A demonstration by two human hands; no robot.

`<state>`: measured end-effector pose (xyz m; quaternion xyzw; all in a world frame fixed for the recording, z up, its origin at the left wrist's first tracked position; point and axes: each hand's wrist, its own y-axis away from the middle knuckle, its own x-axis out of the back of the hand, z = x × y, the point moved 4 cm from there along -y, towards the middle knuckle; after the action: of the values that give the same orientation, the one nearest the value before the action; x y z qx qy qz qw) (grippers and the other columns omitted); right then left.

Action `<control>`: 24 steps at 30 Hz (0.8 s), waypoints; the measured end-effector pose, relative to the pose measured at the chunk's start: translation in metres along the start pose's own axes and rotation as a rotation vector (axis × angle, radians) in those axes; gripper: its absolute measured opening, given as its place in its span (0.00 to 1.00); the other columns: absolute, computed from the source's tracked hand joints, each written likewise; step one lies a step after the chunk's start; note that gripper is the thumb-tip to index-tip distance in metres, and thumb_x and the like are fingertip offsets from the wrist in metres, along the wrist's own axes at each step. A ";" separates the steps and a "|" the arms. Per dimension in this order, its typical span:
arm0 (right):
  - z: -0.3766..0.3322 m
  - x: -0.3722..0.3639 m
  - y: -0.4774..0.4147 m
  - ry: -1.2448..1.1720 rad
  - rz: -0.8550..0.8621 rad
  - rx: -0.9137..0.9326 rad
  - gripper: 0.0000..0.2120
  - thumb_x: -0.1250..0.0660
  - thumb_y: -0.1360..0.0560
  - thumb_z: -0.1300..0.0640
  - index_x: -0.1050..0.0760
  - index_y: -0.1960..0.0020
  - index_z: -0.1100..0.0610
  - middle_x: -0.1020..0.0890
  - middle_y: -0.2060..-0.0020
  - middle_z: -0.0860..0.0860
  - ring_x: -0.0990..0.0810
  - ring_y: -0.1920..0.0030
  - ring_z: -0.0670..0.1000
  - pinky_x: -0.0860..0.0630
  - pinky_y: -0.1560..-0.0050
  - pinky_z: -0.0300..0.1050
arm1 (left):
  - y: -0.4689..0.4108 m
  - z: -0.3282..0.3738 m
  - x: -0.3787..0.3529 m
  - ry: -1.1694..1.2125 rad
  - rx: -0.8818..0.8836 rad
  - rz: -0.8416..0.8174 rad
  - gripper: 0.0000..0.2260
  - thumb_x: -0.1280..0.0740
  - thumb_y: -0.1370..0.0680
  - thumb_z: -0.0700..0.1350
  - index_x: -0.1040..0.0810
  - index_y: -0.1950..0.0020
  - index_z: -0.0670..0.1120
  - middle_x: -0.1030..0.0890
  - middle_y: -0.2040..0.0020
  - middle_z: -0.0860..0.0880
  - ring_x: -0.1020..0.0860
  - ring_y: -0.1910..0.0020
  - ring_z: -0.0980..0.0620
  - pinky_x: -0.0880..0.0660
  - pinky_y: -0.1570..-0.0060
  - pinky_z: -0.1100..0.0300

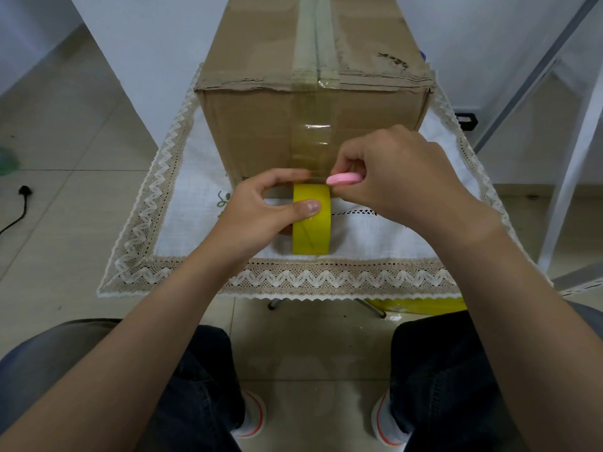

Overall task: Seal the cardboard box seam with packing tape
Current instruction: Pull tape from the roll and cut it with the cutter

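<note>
A brown cardboard box stands on a small table with a lace-edged white cloth. Clear tape runs along its top seam and down the near face. My left hand grips a yellow roll of packing tape, held upright just below the box's front face, with the thumb on the roll's outer band. My right hand pinches a small pink cutter right beside the strip where it leaves the roll. The stretch of tape between roll and box is partly hidden by my fingers.
White walls and a white frame stand to the right. A black plug and cable lie on the tiled floor at left. Another yellow item sits under the table's right side. My knees and shoes are below.
</note>
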<state>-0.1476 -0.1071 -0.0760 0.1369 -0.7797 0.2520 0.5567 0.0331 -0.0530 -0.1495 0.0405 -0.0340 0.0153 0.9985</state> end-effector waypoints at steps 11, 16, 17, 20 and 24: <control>0.055 -0.008 0.015 0.036 -0.243 -0.252 0.05 0.33 0.25 0.48 0.17 0.55 0.45 0.16 0.60 0.46 0.18 0.59 0.53 0.23 0.59 0.47 | 0.005 0.005 -0.005 0.005 0.051 0.011 0.25 0.21 0.33 0.49 0.18 0.36 0.51 0.18 0.35 0.50 0.12 0.49 0.49 0.15 0.51 0.50; 0.092 -0.015 0.022 0.031 -0.317 -0.427 0.09 0.35 0.25 0.51 0.17 0.58 0.51 0.16 0.62 0.51 0.17 0.59 0.57 0.23 0.59 0.47 | 0.007 0.006 -0.006 0.016 0.067 0.012 0.20 0.22 0.27 0.42 0.18 0.36 0.49 0.18 0.36 0.49 0.12 0.50 0.49 0.14 0.53 0.51; 0.098 -0.018 0.023 0.012 -0.326 -0.459 0.09 0.34 0.25 0.52 0.18 0.59 0.53 0.16 0.63 0.53 0.17 0.59 0.58 0.23 0.59 0.46 | 0.007 0.006 -0.006 0.020 0.067 0.013 0.19 0.22 0.27 0.42 0.18 0.36 0.48 0.18 0.36 0.49 0.12 0.51 0.50 0.14 0.54 0.52; 0.110 -0.028 0.021 -0.118 -0.312 -0.539 0.03 0.29 0.28 0.50 0.19 0.58 0.49 0.15 0.58 0.52 0.16 0.54 0.59 0.19 0.51 0.52 | 0.009 0.006 -0.008 0.022 0.059 0.015 0.19 0.22 0.27 0.42 0.19 0.36 0.48 0.18 0.37 0.50 0.12 0.51 0.51 0.15 0.56 0.54; 0.111 -0.030 0.022 -0.033 -0.279 -0.564 0.24 0.27 0.26 0.44 0.28 0.34 0.49 0.20 0.42 0.53 0.21 0.42 0.60 0.24 0.45 0.53 | 0.010 0.005 -0.008 0.016 0.053 0.018 0.19 0.22 0.26 0.42 0.18 0.37 0.49 0.17 0.37 0.50 0.12 0.49 0.51 0.15 0.56 0.54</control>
<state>-0.2376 -0.1510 -0.1374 0.0865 -0.8016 -0.0554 0.5889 0.0247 -0.0436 -0.1437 0.0665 -0.0257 0.0254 0.9971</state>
